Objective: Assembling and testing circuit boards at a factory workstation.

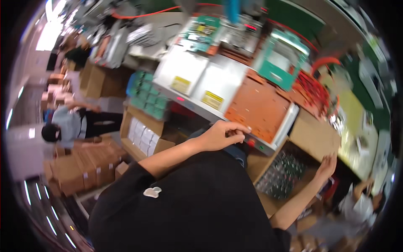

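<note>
My left hand (221,135) is over the front edge of a bench machine, beside its orange plate (258,107). Its fingers are loosely bent, with the thumb a little apart from the index finger and nothing visible between them. Off to the right, my right hand (326,167) has its fingers stretched out, by the raised flap (315,134) of an open cardboard box. I see nothing in it; whether it touches the flap I cannot tell. Inside that box lie many small dark circuit boards (282,174). Red and green buttons (256,144) sit on the machine's front edge, near my left hand.
White panels (218,82) with yellow labels and a green frame fixture (280,63) are on the machine. To the left stand a green compartment tray (147,96) and a carton of white packs (143,136). Co-workers (69,122) are at both sides.
</note>
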Motion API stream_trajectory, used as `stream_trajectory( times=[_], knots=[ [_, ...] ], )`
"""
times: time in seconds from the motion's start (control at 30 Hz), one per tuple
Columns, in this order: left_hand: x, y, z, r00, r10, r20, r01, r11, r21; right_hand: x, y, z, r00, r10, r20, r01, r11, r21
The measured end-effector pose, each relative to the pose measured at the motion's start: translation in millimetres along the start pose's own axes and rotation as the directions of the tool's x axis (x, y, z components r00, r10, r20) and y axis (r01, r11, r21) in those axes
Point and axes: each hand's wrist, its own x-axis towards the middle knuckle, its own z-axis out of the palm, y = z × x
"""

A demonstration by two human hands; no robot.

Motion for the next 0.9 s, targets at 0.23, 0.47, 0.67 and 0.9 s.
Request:
stream_trajectory(
  times=[0.23,0.47,0.67,0.9],
  knots=[
    [12,-18,-97,0.635,0.181,-0.751,-0.201,0.977,0.065,-79,0,93,0.986,0.073,-0.148,-0.056,0.992,0.113],
    [78,-60,-240,0.333,0.777,-0.534,0.242,0.477,0.845,-20,-46,-10,0.956,-0.127,-0.263,0.104,0.989,-0.101],
    [105,-94,-316,0.574,0.704,-0.418,0.52,0.081,0.85,-76,-74,-64,0.898,-0.156,-0.412,0.055,0.968,-0.246],
    [92,-69,-333,0.75,0.601,-0.277,0.232,0.152,0.961,-153,-107,-87,0.9,-0.165,-0.403,-0.012,0.915,-0.403]
  ],
)
